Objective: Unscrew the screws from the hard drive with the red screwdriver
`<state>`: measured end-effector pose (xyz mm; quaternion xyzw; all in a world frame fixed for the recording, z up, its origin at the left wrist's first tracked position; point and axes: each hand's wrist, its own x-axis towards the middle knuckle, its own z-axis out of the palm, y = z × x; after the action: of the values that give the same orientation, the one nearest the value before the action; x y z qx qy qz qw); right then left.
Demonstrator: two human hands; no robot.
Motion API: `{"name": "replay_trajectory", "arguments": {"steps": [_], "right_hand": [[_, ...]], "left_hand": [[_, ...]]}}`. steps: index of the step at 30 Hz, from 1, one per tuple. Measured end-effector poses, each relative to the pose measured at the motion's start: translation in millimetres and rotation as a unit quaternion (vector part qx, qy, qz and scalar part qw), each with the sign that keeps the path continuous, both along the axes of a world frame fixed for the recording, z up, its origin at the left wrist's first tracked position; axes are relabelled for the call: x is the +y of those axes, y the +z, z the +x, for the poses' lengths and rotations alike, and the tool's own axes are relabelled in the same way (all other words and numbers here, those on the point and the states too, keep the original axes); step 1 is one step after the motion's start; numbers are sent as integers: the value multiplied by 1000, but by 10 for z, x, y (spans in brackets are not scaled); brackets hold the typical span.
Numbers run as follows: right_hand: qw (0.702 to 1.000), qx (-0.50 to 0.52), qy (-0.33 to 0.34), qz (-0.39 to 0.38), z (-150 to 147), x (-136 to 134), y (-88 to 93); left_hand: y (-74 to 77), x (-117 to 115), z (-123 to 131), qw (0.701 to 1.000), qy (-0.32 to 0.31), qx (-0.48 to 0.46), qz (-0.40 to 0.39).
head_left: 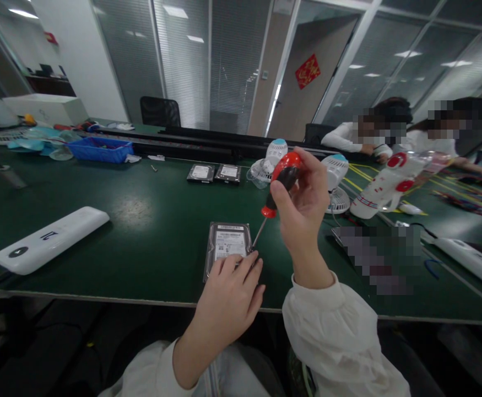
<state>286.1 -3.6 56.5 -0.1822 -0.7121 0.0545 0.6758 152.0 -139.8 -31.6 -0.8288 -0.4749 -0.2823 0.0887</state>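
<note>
A hard drive (pixel 229 237) with a white label lies flat near the table's front edge. Over its near end rests my left hand (pixel 233 289), fingers stretched and slightly apart, fingertips by the drive's right edge. My right hand (pixel 307 204) is closed around the red and black handle of a screwdriver (pixel 287 175). The shaft slants down to the left, and its tip meets the drive's right edge beside my left fingertips. Whether a screw sits under the tip is too small to tell.
Two more hard drives (pixel 215 173) lie farther back. A white device (pixel 50 240) is at left, a blue basket (pixel 100 149) behind it. Small white fans (pixel 277 153), a white and red model (pixel 383 184) and a partly blurred panel (pixel 373 256) stand right. Two people sit at far right.
</note>
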Motion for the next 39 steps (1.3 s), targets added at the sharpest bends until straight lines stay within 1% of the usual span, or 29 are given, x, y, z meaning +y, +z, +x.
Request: {"name": "replay_trajectory", "arguments": {"steps": [3, 7, 9, 13, 16, 21, 25, 27, 35, 37, 39], "right_hand": [[1000, 4, 17, -8, 25, 36, -28], [997, -4, 64, -44, 20, 38, -39], [996, -14, 70, -46, 3, 16, -26], [1000, -7, 23, -1, -24, -20, 6], [1000, -8, -5, 11, -21, -15, 11], [1000, -26, -8, -15, 1, 15, -10], [999, -18, 24, -36, 4, 7, -11], [999, -16, 28, -41, -5, -7, -7], [999, 25, -45, -15, -31, -30, 1], [998, 21, -52, -9, -22, -24, 3], [999, 17, -40, -11, -12, -11, 0]], "left_hand": [[1, -1, -1, 1000, -2, 0, -1], [-1, -7, -2, 1000, 1, 2, 0], [-2, -7, -3, 1000, 0, 4, -1], [2, -7, 2, 1000, -1, 4, -3], [4, -8, 5, 1000, 1, 3, -3], [10, -9, 1, 1000, -1, 2, -3], [15, -12, 0, 1000, 0, 3, -5], [16, -11, 1, 1000, 0, 5, -6], [17, -4, 2, 1000, 1, 9, -12], [17, -6, 2, 1000, 2, 10, -14], [15, -8, 3, 1000, 3, 10, -13]]}}
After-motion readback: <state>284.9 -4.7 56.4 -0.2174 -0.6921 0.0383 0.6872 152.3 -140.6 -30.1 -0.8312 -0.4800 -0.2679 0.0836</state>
